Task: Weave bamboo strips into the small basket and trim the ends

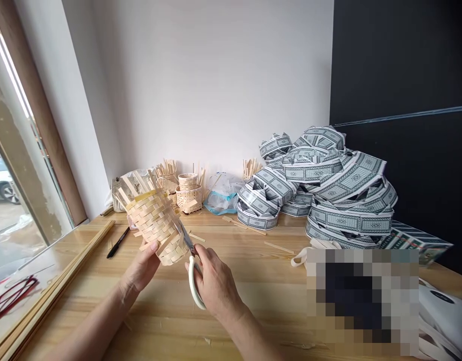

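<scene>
A woven basket (151, 215) of pale flat strips is held tilted above the table, its loose strip ends fanning out at the upper left. My left hand (142, 268) is closed on its lower left side, with the thumb against the weave and the other fingers mostly hidden beneath. In my right hand (215, 278) are scissors (195, 281) with white handles. Their blades reach up to the basket's right side, where short strip ends stick out. How far the blades stand apart is hard to make out.
Long thin strips (65, 276) lie along the table's left side, near a black pen (118, 243) and red-framed glasses (18, 296). Small baskets (188, 193) and a plastic bag (223, 193) stand at the back. Patterned grey-white bands (347, 215) are piled at right.
</scene>
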`<state>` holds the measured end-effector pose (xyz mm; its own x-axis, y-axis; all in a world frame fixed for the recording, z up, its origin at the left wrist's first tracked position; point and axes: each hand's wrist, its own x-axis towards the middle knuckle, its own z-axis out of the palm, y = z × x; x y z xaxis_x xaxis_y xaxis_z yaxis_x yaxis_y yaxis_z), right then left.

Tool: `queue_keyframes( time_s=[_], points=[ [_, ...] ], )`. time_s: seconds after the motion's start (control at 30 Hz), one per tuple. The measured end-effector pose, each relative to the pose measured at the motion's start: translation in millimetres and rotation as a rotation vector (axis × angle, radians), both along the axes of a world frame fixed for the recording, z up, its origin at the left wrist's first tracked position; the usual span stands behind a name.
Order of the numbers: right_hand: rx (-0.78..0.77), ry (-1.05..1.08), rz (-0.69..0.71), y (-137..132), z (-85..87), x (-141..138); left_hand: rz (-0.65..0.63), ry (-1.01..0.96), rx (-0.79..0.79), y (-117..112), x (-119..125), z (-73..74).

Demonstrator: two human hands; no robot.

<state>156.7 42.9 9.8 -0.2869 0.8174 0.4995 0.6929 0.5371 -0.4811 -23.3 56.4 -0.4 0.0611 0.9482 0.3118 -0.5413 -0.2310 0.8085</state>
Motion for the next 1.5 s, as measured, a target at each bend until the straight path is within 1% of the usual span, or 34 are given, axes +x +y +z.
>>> queue_keyframes(
  time_s=[0.1,0.27,0.4,0.5,0.67,0.9,1.07,1.13,1.23,1.3,1.43,1.5],
  points=[
    [-0.007,-0.016,-0.012,0.8,0.0,-0.3,0.020,-0.009,-0.014,0.6,-1.1,-1.3],
    [0.002,-0.007,0.022,2.4,-1.2,-0.7,0.024,-0.024,-0.025,2.1,-2.9,-3.1],
    [0.002,-0.004,0.040,1.8,-1.1,-1.0,0.045,-0.033,-0.015,1.0,-0.3,0.0],
    [0.007,-0.014,0.035,0.7,-0.5,-1.5,0.057,-0.027,-0.042,-0.3,1.4,2.3],
    [0.020,-0.011,0.052,-0.5,-0.5,-1.8,0.053,-0.025,-0.088,-0.9,0.4,2.8],
    [0.017,-0.006,0.061,0.1,-2.1,-2.0,0.000,-0.031,-0.072,-1.3,0.8,3.1],
    [0.011,0.018,0.056,3.5,-5.7,-3.7,0.005,-0.015,-0.059,-0.4,-1.0,1.8],
    [0.031,0.032,0.034,4.4,-6.5,-3.2,0.025,-0.014,-0.055,0.0,-2.0,1.5],
    [0.135,0.050,0.010,4.5,-6.5,-1.3,0.092,-0.026,-0.053,2.0,-2.8,1.3],
    [0.191,0.026,0.010,4.0,-6.7,-0.4,0.142,-0.055,-0.031,4.2,-2.6,0.7],
    [0.204,-0.051,0.026,3.2,-8.3,-1.4,0.212,-0.091,0.006,6.9,1.5,-0.9],
    [0.197,-0.057,0.005,3.3,-9.0,-2.5,0.237,-0.077,-0.003,6.2,5.6,-1.6]
  ],
)
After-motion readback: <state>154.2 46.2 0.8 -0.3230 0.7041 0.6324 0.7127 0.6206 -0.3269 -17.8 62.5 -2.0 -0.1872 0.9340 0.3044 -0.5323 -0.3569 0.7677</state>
